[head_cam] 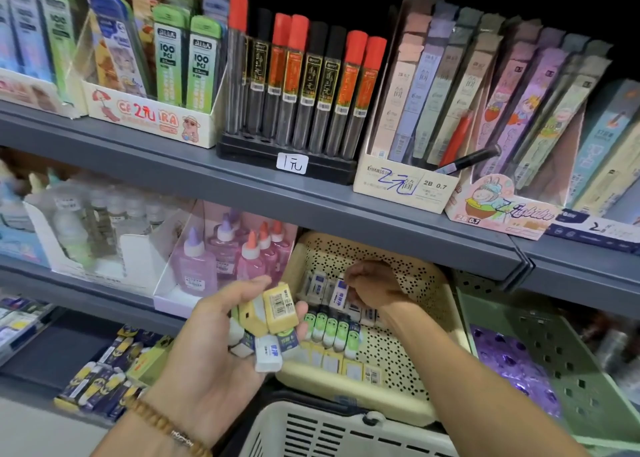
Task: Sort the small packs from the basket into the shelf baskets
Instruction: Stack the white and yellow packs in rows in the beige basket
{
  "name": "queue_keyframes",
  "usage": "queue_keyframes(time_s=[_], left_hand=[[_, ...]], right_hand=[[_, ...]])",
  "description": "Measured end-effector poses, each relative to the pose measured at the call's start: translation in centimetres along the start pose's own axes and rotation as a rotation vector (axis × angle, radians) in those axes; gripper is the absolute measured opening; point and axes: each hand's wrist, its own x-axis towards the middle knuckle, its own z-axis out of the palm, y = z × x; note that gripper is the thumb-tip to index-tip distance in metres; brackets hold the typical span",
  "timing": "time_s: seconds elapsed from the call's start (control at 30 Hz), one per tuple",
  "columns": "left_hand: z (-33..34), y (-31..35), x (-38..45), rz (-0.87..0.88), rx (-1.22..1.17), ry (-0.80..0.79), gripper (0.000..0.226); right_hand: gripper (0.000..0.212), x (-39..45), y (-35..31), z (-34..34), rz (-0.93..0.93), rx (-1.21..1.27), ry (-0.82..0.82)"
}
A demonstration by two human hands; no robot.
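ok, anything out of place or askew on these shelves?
One thing: a red-capped lead tube and a black-capped one lie slanted across the 2B 0.7 box on the upper shelf, while tubes like them stand upright in the black rack beside it. They look misfiled. Nothing looks spilled or damaged.

left hand (214, 338): bare, no glove or ring in view
left wrist: bracelet (166, 425) of small round brown beads, one darker bead bearing marks too small to read
right hand (372, 285): bare
forearms: bare, no sleeves visible
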Motion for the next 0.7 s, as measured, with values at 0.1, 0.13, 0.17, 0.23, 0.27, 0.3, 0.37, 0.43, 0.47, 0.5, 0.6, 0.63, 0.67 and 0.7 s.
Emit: queue_keyframes(time_s=[0.1,0.13,0.17,0.23,0.27,0.3,0.37,0.43,0.47,0.5,0.6,0.63,0.67,0.7], left_hand=[[-0.4,0.2,-0.1,0.003,-0.021,-0.002,0.047],[-0.4,0.3,-0.2,0.01,-0.026,-0.005,0.049],[-0.4,0.3,-0.2,0.016,-0.034,-0.012,0.048],[-0.3,0.4,-0.3,0.02,-0.044,-0.023,0.044],[-0.2,0.4,-0.3,0.017,-0.044,-0.023,0.042],[-0.1,0.3,-0.3,0.012,-0.037,-0.022,0.039],[0.1,0.2,-0.4,0.0,-0.017,-0.02,0.038],[0.2,0.0,-0.4,-0.006,-0.007,-0.026,0.044],[0.2,0.0,-0.4,-0.008,-0.002,-0.026,0.044],[0.2,0.0,-0.4,-0.009,0.004,-0.023,0.043],[0.0,-0.1,-0.3,-0.015,0.014,-0.01,0.042],[0.0,-0.1,-0.3,-0.012,0.018,-0.008,0.041],[0.0,-0.2,-0.3,-0.007,0.028,-0.01,0.041],[0.0,-0.3,-0.2,0.001,0.044,-0.014,0.044]], right_hand=[[0.012,0.2,0.2,-0.6,-0.012,-0.197,-0.038],[0.014,-0.1,0.1,-0.9,-0.039,-0.281,-0.048],[0.018,-0.5,-0.1,-1.0,-0.064,-0.343,-0.074],[0.022,-1.3,-0.4,-0.9,-0.083,-0.384,-0.188],[0.022,-1.5,-0.5,-0.7,-0.083,-0.39,-0.233],[0.021,-1.6,-0.7,-0.4,-0.081,-0.397,-0.239],[0.018,-1.5,-1.0,-0.1,-0.065,-0.38,-0.211],[0.022,-1.7,-1.3,-0.1,-0.049,-0.344,-0.212],[0.024,-1.9,-1.4,-0.1,-0.055,-0.337,-0.217],[0.026,-2.1,-1.5,0.0,-0.076,-0.329,-0.206],[0.022,-3.9,-2.1,0.0,-0.192,-0.146,-0.123],[0.019,-4.8,-2.6,-0.1,-0.218,-0.039,-0.125],[0.016,-5.9,-3.1,-0.3,-0.244,0.039,-0.157],[0.015,-7.0,-3.7,-0.6,-0.277,0.06,-0.21]])
